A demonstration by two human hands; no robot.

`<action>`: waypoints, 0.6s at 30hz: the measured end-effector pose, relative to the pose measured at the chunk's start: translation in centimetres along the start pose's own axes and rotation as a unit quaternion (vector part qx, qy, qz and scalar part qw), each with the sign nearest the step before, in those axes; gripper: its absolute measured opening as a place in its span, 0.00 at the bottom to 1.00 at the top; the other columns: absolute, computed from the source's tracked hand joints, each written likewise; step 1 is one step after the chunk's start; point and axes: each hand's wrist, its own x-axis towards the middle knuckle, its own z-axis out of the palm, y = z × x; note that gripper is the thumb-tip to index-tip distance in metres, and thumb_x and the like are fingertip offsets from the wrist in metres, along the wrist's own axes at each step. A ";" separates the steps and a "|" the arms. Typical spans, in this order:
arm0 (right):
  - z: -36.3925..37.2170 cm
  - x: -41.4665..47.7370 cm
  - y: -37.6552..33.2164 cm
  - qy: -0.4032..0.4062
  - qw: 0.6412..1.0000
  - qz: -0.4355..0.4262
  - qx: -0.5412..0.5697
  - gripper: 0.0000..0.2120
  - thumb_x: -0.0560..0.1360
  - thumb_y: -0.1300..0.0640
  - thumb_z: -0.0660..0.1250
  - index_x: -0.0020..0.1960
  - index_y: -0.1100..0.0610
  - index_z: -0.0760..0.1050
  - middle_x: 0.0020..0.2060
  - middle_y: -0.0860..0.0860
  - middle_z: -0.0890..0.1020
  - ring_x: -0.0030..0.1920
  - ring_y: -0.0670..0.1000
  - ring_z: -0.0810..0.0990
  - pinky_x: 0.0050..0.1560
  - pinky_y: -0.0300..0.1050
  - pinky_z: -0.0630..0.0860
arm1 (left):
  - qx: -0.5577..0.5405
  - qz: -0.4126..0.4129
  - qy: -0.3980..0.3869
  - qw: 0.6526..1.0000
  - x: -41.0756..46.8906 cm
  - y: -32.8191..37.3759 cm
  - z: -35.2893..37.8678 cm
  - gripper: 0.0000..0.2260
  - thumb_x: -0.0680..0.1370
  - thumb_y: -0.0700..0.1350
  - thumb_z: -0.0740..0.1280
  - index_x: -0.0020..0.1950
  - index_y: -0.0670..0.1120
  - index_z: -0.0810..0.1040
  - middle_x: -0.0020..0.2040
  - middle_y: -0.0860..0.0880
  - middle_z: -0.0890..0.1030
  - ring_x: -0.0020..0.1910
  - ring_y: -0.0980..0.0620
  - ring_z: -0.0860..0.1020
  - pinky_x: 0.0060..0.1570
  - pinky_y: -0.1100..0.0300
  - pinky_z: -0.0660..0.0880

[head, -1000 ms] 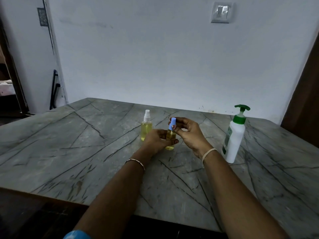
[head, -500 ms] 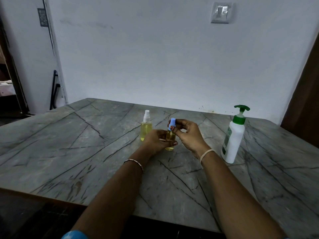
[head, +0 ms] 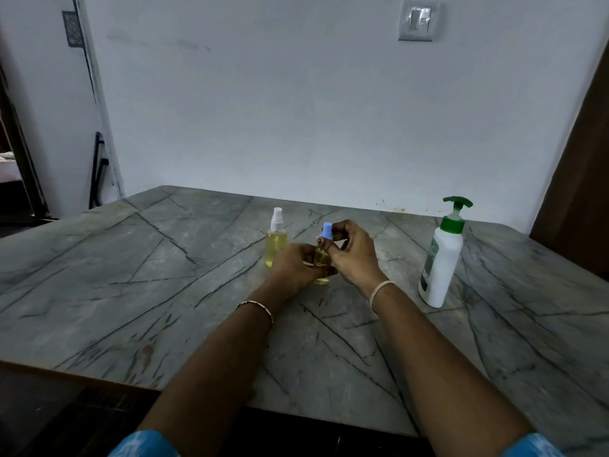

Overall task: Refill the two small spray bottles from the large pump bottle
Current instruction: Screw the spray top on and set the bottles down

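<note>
While it stands upright on the grey veined table (head: 99, 285), a little beyond the middle, the small spray bottle with the blue cap (head: 322, 258) is gripped by both hands at once. Its body shows yellow liquid between the fingers, and its base rests on the tabletop. The left hand (head: 293, 267) wraps around the lower body from the left, fingers curled closed on it, so most of the glass is hidden. The right hand (head: 354, 255) comes in from the right and above, thumb and fingertips pinched narrowly on the blue cap (head: 327, 231); whether the cap is loose or tight cannot be told.

Just beside it on the left and slightly farther back stands the second small spray bottle (head: 276, 239), upright, with a white sprayer top and yellow liquid filling most of its body; it is near the left hand's knuckles but apart from them. Well off to the right the large white pump bottle (head: 441, 258) stands upright with its green pump head and collar, untouched, clear of both arms.

Both forearms reach forward from the near edge of the table and converge on the bottle, each wrist bearing a thin bangle. Blue sleeves show at the bottom of the view. Behind the table is a pale wall with a switch plate (head: 418, 20).
</note>
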 end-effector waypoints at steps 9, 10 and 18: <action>0.4 -0.6 -0.2 0.033 0.999 -0.011 -0.024 0.11 0.73 0.52 0.73 0.53 0.52 0.75 0.44 0.43 0.78 0.42 0.44 0.76 0.38 0.38 0.69 | 0.028 0.020 0.022 0.999 -0.1 0.0 0.1 0.18 0.68 0.47 0.76 0.55 0.42 0.80 0.50 0.47 0.83 0.47 0.53 0.79 0.46 0.63 0.75; 0.5 -0.6 -0.2 0.036 0.999 -0.010 -0.026 0.11 0.73 0.52 0.73 0.53 0.53 0.75 0.44 0.43 0.78 0.42 0.44 0.76 0.37 0.37 0.68 | 0.033 0.021 0.025 0.999 -0.1 0.0 0.2 0.18 0.68 0.47 0.76 0.55 0.42 0.80 0.49 0.47 0.83 0.47 0.53 0.79 0.46 0.63 0.75; 0.8 -0.5 -0.2 0.052 0.998 0.004 -0.022 0.12 0.74 0.54 0.72 0.54 0.54 0.76 0.45 0.45 0.78 0.40 0.45 0.74 0.35 0.35 0.66 | 0.037 0.025 0.053 0.998 -0.3 0.1 0.8 0.13 0.69 0.45 0.75 0.51 0.43 0.80 0.44 0.49 0.82 0.41 0.56 0.77 0.38 0.71 0.70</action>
